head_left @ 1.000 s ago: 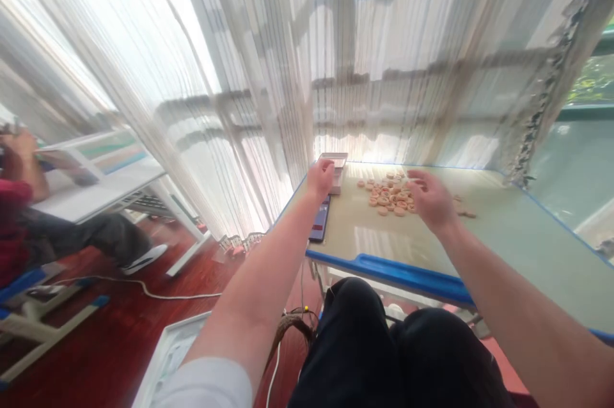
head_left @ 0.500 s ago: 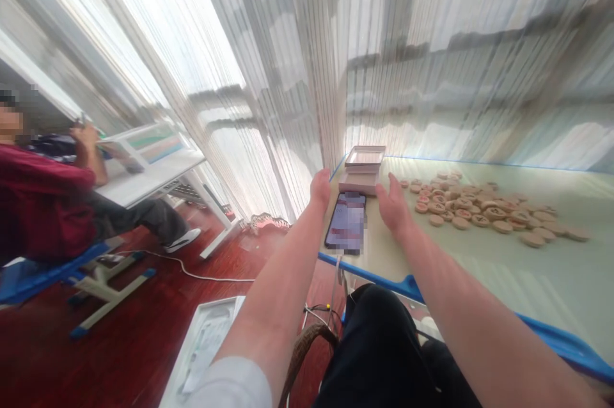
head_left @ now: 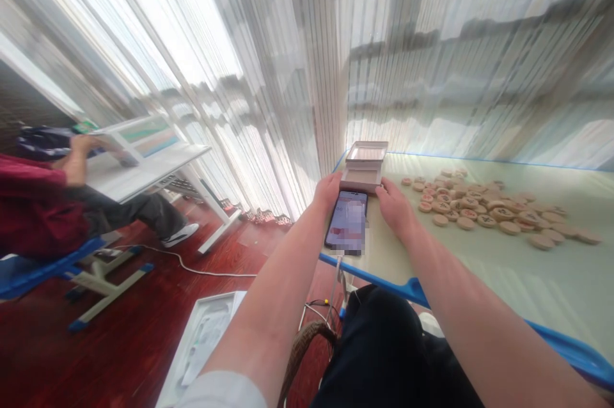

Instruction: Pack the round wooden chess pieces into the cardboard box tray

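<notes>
A shallow box (head_left: pixel 361 179) with its lid (head_left: pixel 367 151) tipped back stands at the table's far left corner. My left hand (head_left: pixel 328 192) is closed on the box's left side, and my right hand (head_left: pixel 394 204) grips its right side near the front corner. Between my wrists lies a lit phone (head_left: pixel 346 222), its cable running off the table edge. To the right of my right hand is a loose heap of round wooden xiangqi pieces (head_left: pixel 480 203), some with red and some with dark characters.
The pale table (head_left: pixel 542 280) has a blue rim, and a sheer curtain (head_left: pixel 268 75) hangs behind it. At left a person in a red top (head_left: pixel 38 197) sits at a white desk (head_left: pixel 144 171). An open white box (head_left: pixel 206 331) with papers is low beside me.
Both my hands have come inward and forward from beside the box onto its two sides. At left, the seated person has leaned out of view and lowered a hand.
</notes>
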Demonstrator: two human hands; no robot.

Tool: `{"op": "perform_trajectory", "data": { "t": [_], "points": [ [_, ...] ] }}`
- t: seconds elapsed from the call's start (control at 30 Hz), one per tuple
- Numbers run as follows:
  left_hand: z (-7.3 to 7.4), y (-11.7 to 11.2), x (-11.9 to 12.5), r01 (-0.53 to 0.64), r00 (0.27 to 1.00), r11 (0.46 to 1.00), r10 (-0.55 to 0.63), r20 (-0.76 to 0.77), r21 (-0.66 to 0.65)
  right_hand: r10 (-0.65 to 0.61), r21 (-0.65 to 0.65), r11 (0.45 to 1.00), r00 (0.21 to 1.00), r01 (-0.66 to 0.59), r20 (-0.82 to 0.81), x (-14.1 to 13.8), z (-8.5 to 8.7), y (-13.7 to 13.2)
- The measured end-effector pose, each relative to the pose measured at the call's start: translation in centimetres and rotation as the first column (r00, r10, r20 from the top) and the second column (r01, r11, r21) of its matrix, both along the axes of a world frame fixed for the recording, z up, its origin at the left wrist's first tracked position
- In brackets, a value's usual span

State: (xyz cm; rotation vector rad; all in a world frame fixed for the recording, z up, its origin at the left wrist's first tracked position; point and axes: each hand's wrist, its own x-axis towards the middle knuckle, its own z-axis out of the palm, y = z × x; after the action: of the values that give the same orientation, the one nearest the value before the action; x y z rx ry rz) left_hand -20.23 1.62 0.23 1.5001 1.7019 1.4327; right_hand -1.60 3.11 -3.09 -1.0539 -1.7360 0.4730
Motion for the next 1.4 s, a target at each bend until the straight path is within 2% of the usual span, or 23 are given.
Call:
{"op": "perform_trajectory", "data": {
  "t": [0.1, 0.17, 0.3, 0.47, 0.57, 0.73, 0.83, 0.93, 1.03, 1.13, 1.2, 1.3, 1.4],
  "points": [
    [0.0, -0.1, -0.1, -0.014, 0.999, 0.999, 0.016, -0.050, 0.044, -0.044, -0.142, 0.989, 0.997, 0.035, -0.057, -0.2, 0.9, -0.7],
    [-0.1, -0.2, -0.1, -0.014, 0.996, 0.998, 0.020, -0.092, 0.061, -0.063, -0.179, 0.983, 0.995, 0.047, -0.083, -0.3, 1.3, -1.1],
    [0.0, -0.5, -0.2, -0.025, 0.990, 0.996, 0.037, -0.134, 0.086, -0.063, -0.155, 0.987, 0.993, 0.047, -0.100, -0.4, 1.8, -1.5],
    [0.3, -0.7, -0.2, -0.028, 0.993, 0.995, 0.039, -0.110, 0.095, -0.054, -0.126, 0.991, 0.994, 0.043, -0.092, -0.4, 2.3, -2.1],
    [0.5, -0.9, -0.2, -0.025, 0.998, 0.994, 0.030, -0.047, 0.108, -0.042, -0.125, 0.992, 0.990, 0.025, -0.134, -0.3, 2.8, -2.6],
    [0.7, -1.3, -0.3, 0.018, 0.990, 0.996, -0.030, 0.136, 0.091, -0.059, -0.165, 0.986, 0.944, 0.005, -0.325, -0.2, 3.4, -3.0],
    [0.9, -1.5, -0.1, 0.068, 0.974, 0.993, -0.088, 0.209, 0.098, -0.108, -0.225, 0.974, 0.898, 0.011, -0.427, -0.1, 3.2, -2.7],
    [1.1, -1.7, 0.2, 0.140, 0.951, 0.987, -0.157, 0.267, 0.084, -0.096, -0.274, 0.960, 0.849, -0.060, -0.520, -0.1, 2.7, -2.1],
    [1.1, -1.8, 0.6, 0.119, 0.937, 0.991, -0.134, 0.322, 0.065, -0.097, -0.294, 0.953, 0.849, -0.071, -0.520, 0.2, 2.2, -2.0],
    [1.4, -2.0, 0.9, 0.074, 0.928, 0.997, -0.074, 0.366, 0.014, -0.102, -0.308, 0.949, 0.860, -0.067, -0.500, 0.5, 2.4, -2.2],
    [2.0, -2.1, 1.1, 0.066, 0.928, 0.998, -0.058, 0.368, -0.007, -0.111, -0.346, 0.934, 0.843, -0.093, -0.526, 0.5, 3.2, -2.5],
    [3.5, -2.5, 1.2, 0.055, 0.941, 0.997, -0.036, 0.338, -0.045, -0.131, -0.391, 0.910, 0.794, -0.141, -0.593, 0.6, 5.5, -2.9],
    [5.3, -3.0, 1.5, 0.055, 0.967, 0.998, -0.046, 0.250, -0.030, -0.017, -0.334, 0.926, 0.863, -0.177, -0.505, 1.1, 8.4, -3.6]
  ]
}}
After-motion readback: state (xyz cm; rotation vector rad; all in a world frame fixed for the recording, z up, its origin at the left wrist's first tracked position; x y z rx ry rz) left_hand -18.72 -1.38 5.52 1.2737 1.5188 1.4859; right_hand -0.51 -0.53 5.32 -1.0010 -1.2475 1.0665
